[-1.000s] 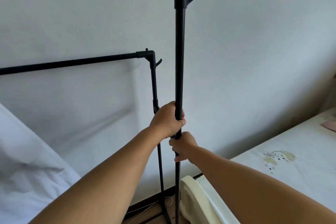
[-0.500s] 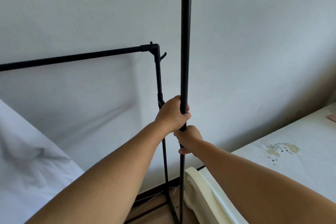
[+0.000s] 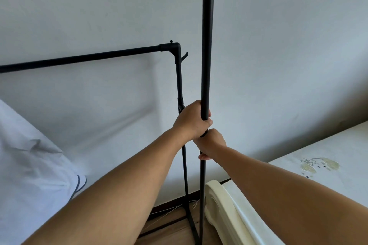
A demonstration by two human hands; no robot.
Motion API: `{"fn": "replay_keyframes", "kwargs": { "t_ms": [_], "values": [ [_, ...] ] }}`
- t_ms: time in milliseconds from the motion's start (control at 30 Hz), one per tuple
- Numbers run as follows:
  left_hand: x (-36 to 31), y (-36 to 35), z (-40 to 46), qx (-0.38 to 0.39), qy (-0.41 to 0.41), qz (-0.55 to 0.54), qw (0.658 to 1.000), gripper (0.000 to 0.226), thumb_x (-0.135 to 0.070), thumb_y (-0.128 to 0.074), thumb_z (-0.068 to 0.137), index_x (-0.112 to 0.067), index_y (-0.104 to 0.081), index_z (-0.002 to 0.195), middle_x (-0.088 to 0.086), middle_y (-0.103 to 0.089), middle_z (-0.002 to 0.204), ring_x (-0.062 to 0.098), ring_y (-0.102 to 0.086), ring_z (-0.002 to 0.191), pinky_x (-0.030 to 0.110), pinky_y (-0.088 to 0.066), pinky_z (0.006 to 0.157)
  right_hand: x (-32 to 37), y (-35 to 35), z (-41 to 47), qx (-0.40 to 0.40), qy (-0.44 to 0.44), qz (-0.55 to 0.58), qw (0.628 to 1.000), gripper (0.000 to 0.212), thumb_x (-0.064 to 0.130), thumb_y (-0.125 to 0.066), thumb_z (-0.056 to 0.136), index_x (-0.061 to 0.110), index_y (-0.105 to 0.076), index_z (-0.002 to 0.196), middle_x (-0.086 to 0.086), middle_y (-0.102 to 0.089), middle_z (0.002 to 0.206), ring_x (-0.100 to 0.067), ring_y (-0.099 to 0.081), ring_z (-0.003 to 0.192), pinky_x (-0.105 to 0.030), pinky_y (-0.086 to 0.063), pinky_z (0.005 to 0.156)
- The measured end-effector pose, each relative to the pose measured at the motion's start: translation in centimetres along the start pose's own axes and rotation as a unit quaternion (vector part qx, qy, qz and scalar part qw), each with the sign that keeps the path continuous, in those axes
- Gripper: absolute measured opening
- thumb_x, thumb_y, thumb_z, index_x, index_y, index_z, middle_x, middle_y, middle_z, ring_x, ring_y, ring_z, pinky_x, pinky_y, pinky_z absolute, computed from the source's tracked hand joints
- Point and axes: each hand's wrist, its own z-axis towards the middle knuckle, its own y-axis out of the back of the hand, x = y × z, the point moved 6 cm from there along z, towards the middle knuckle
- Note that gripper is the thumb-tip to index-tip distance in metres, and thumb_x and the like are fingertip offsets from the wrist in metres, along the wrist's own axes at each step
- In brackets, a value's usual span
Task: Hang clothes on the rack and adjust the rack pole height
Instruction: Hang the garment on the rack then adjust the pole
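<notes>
Both hands are wrapped tight around the near black pole (image 3: 207,49), the left hand (image 3: 191,120) directly above the right hand (image 3: 211,143), touching it. Just behind this upright pole stands the rack's lower far post (image 3: 180,85); white cloth (image 3: 29,165) hangs well to its left, a bed (image 3: 318,165) to its right.

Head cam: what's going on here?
A person grips the near upright pole of a black clothes rack with both hands. The left hand wraps the thicker upper tube at its lower end; the right hand holds the thinner tube just below. The far pole stands lower. A white garment hangs at left.
</notes>
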Motion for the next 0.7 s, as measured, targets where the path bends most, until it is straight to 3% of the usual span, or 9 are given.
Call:
{"fn": "replay_keyframes", "kwargs": {
  "t_ms": [367, 433, 600, 700],
  "values": [
    [0.0, -0.2, -0.4, -0.022, 0.012, 0.003, 1.000, 0.013, -0.018, -0.064, 0.080, -0.024, -0.053, 0.085, -0.013, -0.060, 0.083, 0.015, -0.060, 0.082, 0.034, -0.051, 0.080, -0.2, 0.2, 0.2, 0.006, 0.028, -0.023, 0.999, 0.019, 0.030, -0.046, 0.070, 0.015, -0.056, 0.073, -0.001, -0.067, 0.063, -0.012, -0.062, 0.032, -0.017, -0.045, 0.036],
    [0.0, -0.2, -0.5, -0.027, 0.018, 0.005, 0.999, 0.014, -0.020, -0.064, 0.080, -0.024, -0.053, 0.087, -0.013, -0.060, 0.083, 0.014, -0.060, 0.082, 0.031, -0.050, 0.078, -0.2, 0.3, 0.3, 0.002, 0.035, -0.027, 0.999, 0.020, 0.031, -0.046, 0.069, 0.015, -0.058, 0.072, 0.000, -0.067, 0.061, -0.012, -0.062, 0.033, -0.020, -0.050, 0.040],
    [-0.2, 0.0, -0.8, -0.037, 0.030, 0.003, 0.999, 0.016, -0.022, -0.065, 0.080, -0.025, -0.052, 0.090, -0.011, -0.063, 0.086, 0.015, -0.062, 0.084, 0.032, -0.050, 0.078, -0.1, 0.6, 0.0, -0.022, 0.059, -0.048, 0.997, 0.024, 0.031, -0.046, 0.069, 0.013, -0.059, 0.079, -0.001, -0.068, 0.063, -0.017, -0.068, 0.050, -0.033, -0.061, 0.060],
    [-0.4, 0.0, -1.2, -0.037, 0.035, -0.003, 0.999, 0.019, -0.023, -0.066, 0.079, -0.024, -0.052, 0.091, -0.010, -0.063, 0.085, 0.016, -0.062, 0.084, 0.033, -0.051, 0.078, -0.3, 1.0, -0.7, -0.071, 0.085, -0.064, 0.992, 0.029, 0.036, -0.051, 0.074, 0.012, -0.048, 0.090, 0.000, -0.062, 0.073, -0.021, -0.064, 0.063, -0.030, -0.049, 0.051]
  ]
}}
